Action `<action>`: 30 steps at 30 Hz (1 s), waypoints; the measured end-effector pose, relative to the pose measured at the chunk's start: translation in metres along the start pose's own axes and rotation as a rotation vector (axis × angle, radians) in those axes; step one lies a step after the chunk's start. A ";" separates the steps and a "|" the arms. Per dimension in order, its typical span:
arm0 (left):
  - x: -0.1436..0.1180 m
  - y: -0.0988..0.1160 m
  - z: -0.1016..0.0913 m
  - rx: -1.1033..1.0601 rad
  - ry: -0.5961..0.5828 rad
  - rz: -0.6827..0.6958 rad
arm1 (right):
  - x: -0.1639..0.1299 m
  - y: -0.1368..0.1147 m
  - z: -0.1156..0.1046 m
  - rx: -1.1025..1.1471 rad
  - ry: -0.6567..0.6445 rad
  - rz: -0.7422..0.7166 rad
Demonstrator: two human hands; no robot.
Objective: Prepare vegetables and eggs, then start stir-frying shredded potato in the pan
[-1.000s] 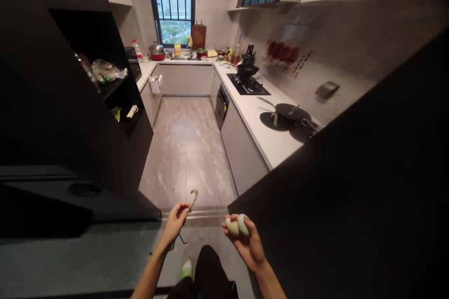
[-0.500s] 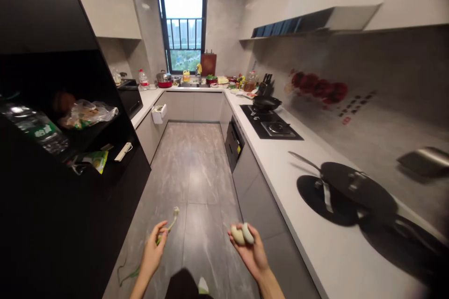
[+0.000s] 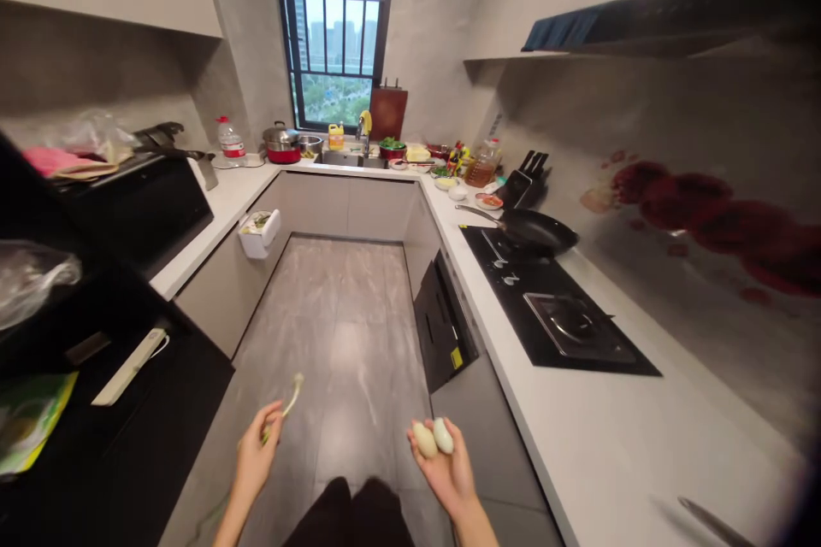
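Observation:
Between the thumb and fingers of my left hand [image 3: 255, 449] is a scallion [image 3: 293, 394], its pale root end sticking up past the fingertips. Its green part trails, blurred, below the hand near the floor. My right hand [image 3: 449, 466] is palm up with the fingers curled around two eggs, a cream egg [image 3: 424, 439] and a pale bluish egg [image 3: 442, 435] side by side. Both hands are held over the floor, well apart from each other and touching no furniture.
A wok [image 3: 539, 231] sits on the black gas hob [image 3: 564, 320] along the right counter. Ahead are the sink [image 3: 339, 159], a red-based pot [image 3: 282, 145] and small dishes. A white bin [image 3: 260, 232] hangs on the left cabinets. The tiled floor [image 3: 346, 299] runs between.
The view has moved forward down the kitchen, so the hob and sink look nearer and the lids on the right counter have left the frame. Both hands keep their holds.

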State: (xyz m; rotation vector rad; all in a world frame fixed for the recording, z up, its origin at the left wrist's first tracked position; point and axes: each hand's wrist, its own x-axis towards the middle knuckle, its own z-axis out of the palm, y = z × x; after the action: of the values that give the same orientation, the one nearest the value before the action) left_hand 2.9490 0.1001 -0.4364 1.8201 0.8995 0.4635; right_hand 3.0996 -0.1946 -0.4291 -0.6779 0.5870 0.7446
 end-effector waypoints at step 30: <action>0.836 0.184 0.386 0.056 0.087 0.019 | 0.742 -0.459 0.481 -0.159 -0.186 0.039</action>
State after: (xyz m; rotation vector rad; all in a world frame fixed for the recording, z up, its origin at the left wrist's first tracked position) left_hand 3.8158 0.4553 -0.5028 1.8730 0.9634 0.5381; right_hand 4.0097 0.2085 -0.4750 -0.7363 0.3743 0.8866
